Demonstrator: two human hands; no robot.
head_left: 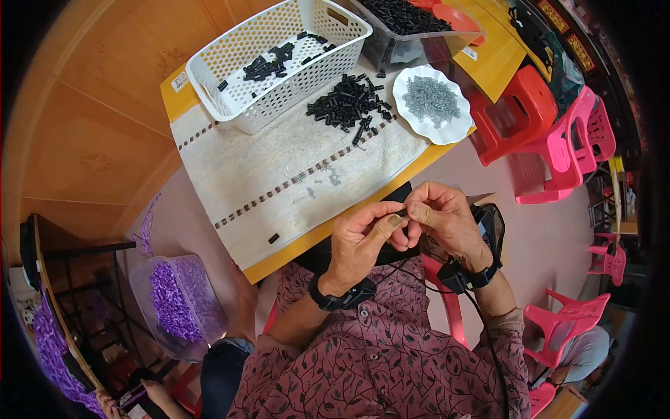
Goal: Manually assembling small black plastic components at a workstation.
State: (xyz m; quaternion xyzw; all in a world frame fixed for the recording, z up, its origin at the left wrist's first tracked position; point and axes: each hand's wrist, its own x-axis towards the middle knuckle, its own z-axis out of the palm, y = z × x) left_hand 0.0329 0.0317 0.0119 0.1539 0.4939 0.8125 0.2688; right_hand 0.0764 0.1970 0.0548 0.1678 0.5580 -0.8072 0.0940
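Note:
Just past the table's near edge, my left hand (361,241) pinches a small black tubular piece (400,212) between thumb and fingers. My right hand (447,218) meets it there, its thumb and fingertips closed at the piece's other end. Whether the right fingers also hold something tiny is hidden. Ahead on the cloth lies a heap of similar black pieces (349,101). Beside that heap, a white scalloped plate (403,115) bears many tiny silvery-grey parts (433,100). A few of these parts (333,176) lie loose on the cloth, and one black piece (273,238) sits near its left corner.
A white perforated basket (279,98) holds more black pieces at the back left of the cloth-covered table (251,181). Behind the heap stands a clear bin (398,52) of black pieces. A tub of purple pieces (216,307) is at left; red stools (513,115) and pink chairs (565,157) stand right.

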